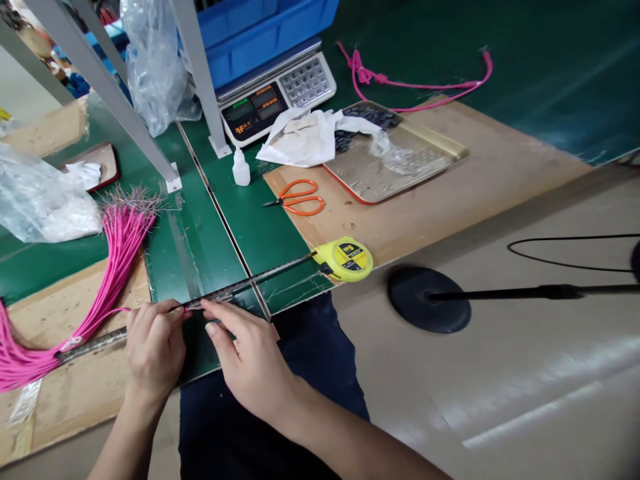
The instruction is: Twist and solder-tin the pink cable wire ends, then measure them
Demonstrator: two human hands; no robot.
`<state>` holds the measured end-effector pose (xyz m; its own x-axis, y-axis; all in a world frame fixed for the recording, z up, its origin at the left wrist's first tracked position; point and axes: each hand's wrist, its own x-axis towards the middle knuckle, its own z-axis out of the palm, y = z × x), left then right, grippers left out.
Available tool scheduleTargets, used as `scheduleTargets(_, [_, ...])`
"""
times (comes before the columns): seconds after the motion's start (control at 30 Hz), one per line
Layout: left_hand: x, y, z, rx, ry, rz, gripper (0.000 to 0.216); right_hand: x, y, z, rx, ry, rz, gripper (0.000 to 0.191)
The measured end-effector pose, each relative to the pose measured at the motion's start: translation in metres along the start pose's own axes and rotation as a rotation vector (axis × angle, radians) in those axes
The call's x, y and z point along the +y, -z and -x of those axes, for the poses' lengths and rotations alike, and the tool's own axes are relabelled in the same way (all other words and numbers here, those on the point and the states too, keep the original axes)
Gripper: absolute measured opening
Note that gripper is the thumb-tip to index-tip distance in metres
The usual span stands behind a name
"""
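My left hand is closed around the end of a pink cord, with a short tip and thin strands poking out past the fingers. My right hand has its fingers stretched out and its thumb apart, with the fingertips at those strands. Beneath both hands runs the blade of a tape measure; its yellow case lies to the right at the table edge. A large bundle of pink cords with frayed ends spreads out on the left, across the far part of the blade.
Orange-handled scissors and a small white bottle lie beyond the blade. A metal tray holds dark small pieces and a white cloth. Behind stand a scale and grey metal legs. A knotted pink cord lies far right.
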<state>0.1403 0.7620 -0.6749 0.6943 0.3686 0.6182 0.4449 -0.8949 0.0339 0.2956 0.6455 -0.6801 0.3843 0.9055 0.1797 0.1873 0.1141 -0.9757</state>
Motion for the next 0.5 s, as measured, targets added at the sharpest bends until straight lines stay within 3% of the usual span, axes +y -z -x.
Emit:
scheduleTargets(0.2, [0.001,0.0,-0.001,0.006,-0.008,0.004,0.025,0.002,-0.001,-0.008,0.058,-0.111,-0.078,0.03])
scheduleTargets(0.5, [0.003,0.001,-0.002,-0.011,-0.004,0.007,0.024,0.005,-0.028,-0.015,0.256,-0.324,-0.196,0.011])
